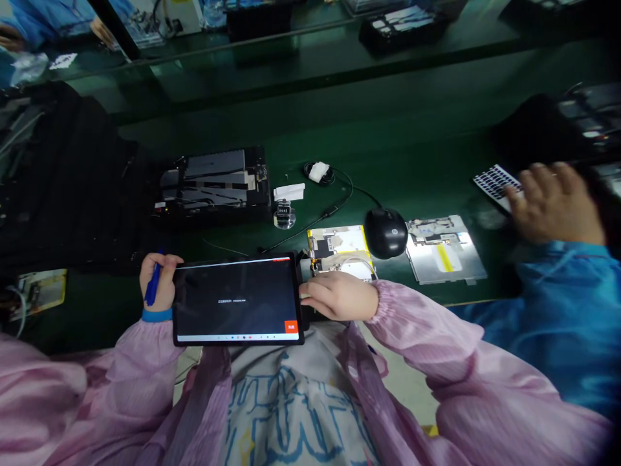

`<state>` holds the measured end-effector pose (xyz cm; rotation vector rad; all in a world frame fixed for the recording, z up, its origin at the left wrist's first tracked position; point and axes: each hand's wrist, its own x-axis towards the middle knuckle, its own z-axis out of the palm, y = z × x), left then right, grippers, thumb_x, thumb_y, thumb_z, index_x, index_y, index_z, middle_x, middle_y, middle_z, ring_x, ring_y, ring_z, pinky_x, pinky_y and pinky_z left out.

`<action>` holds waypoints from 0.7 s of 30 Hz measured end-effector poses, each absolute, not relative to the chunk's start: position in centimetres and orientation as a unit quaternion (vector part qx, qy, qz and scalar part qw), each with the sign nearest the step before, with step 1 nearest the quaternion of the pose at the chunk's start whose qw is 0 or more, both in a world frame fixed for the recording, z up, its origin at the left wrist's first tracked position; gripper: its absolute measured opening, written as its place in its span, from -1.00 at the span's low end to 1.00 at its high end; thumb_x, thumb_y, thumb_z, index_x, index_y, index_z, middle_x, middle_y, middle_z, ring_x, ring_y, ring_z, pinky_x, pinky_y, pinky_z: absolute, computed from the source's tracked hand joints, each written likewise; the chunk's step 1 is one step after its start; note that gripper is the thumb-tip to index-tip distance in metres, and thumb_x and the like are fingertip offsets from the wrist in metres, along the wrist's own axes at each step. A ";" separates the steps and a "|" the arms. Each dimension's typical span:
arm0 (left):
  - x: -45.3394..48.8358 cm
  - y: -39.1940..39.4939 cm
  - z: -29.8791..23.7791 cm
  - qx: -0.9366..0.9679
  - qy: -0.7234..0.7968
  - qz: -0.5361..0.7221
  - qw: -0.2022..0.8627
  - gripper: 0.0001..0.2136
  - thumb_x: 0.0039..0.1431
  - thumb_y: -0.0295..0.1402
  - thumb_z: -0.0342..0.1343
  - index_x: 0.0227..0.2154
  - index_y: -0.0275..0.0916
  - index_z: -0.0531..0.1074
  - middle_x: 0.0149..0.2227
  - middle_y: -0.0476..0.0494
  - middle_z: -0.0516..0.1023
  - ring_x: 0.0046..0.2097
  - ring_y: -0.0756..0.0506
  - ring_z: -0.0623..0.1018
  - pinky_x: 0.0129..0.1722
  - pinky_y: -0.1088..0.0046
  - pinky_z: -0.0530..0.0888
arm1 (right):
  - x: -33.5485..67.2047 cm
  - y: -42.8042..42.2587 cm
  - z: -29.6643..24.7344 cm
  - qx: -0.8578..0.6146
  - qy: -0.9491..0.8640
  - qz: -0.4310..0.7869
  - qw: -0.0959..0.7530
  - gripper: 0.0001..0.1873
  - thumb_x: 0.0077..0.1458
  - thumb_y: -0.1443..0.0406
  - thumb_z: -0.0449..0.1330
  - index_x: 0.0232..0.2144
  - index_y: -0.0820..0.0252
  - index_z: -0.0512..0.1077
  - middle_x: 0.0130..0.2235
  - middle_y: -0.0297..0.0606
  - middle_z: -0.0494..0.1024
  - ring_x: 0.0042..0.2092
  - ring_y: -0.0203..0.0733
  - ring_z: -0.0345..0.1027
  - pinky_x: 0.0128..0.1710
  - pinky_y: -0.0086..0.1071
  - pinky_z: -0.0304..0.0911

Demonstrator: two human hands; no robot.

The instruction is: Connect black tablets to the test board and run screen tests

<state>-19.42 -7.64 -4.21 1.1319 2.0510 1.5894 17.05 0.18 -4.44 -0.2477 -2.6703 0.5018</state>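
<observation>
tablet lies at 6 o'clock on the desk edge, screen lit. left hand grips its 9 o'clock edge, fist also clenched around a blue pen. right hand clasps the 3 o'clock edge. black mouse sits at 1 o'clock; a co-worker's hand at 3 o'clock.

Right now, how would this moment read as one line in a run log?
left hand: holds blue pen, grips tablet left edge | right hand: on tablet right edge | tablet: screen lit | black mouse: beyond
</observation>
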 end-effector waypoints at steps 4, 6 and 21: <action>-19.4 -7.6 -4.2 0.397 0.709 0.563 0.154 -0.69 -0.07 -0.16 0.24 -0.51 -0.16 0.20 -0.53 0.00 0.49 -0.42 -0.08 0.49 -0.32 0.33 0.42 | 17.0 0.0 -4.7 -0.071 -0.951 0.186 0.235 -0.79 0.35 0.24 -0.07 -0.17 0.24 0.30 -0.40 -0.22 0.55 -0.43 -0.28 0.43 -0.43 -0.39 0.25; -19.4 -7.6 -4.3 0.393 0.708 0.565 0.161 -0.68 -0.07 -0.15 0.24 -0.51 -0.16 0.19 -0.53 0.00 0.49 -0.43 -0.08 0.49 -0.32 0.33 0.42 | 17.0 -0.1 -4.7 -0.057 -0.943 0.196 0.263 -0.79 0.35 0.24 -0.07 -0.18 0.23 0.31 -0.43 -0.25 0.55 -0.45 -0.30 0.43 -0.45 -0.40 0.25; -19.3 -7.7 -4.2 0.395 0.714 0.550 0.177 -0.66 -0.01 -0.16 0.23 -0.48 -0.20 0.16 -0.51 0.00 0.48 -0.44 -0.02 0.45 -0.36 0.40 0.39 | 17.2 -0.5 -4.7 -0.056 -0.939 0.225 0.255 -0.80 0.34 0.23 -0.02 -0.20 0.22 0.34 -0.49 -0.30 0.54 -0.50 -0.33 0.42 -0.48 -0.44 0.23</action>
